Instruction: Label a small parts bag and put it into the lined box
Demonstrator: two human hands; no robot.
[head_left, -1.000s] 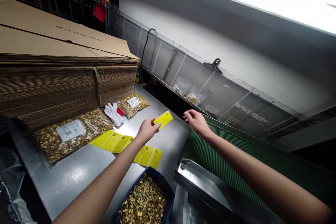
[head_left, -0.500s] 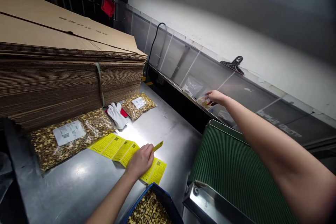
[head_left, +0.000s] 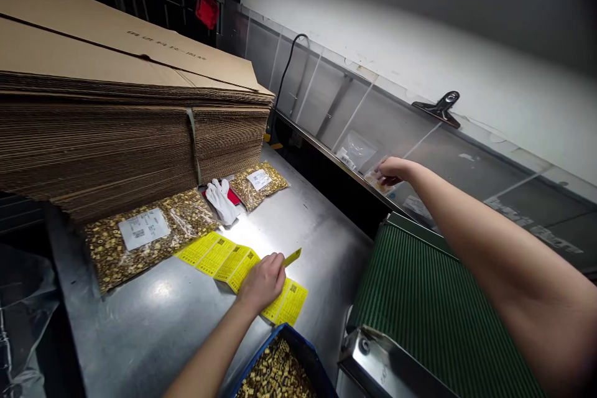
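Note:
My left hand (head_left: 262, 284) is closed on a small yellow label, whose end (head_left: 293, 257) sticks out past the fingers. Beneath it, a strip of printed yellow labels (head_left: 217, 259) lies folded across the metal table. My right hand (head_left: 394, 170) reaches into a clear plastic trough (head_left: 357, 115) with its fingers curled down at a pale, yellowish item (head_left: 374, 180); the fingertips are partly hidden. A blue bin (head_left: 305, 344) of small brass pieces (head_left: 275, 370) stands just below my left hand.
Tall cardboard stack (head_left: 135, 143) at left. Two bags of brass pieces (head_left: 102, 249) (head_left: 278, 182) and white gloves (head_left: 222, 202) lie before it. A green ribbed conveyor (head_left: 429, 311) is at right. A black clip (head_left: 441, 109) grips the trough's rim; a clear bag (head_left: 357, 148) lies inside.
The whole view has shifted slightly, so things appear a little further right. My left hand still grips the label, and my right hand stays in the trough at the same item.

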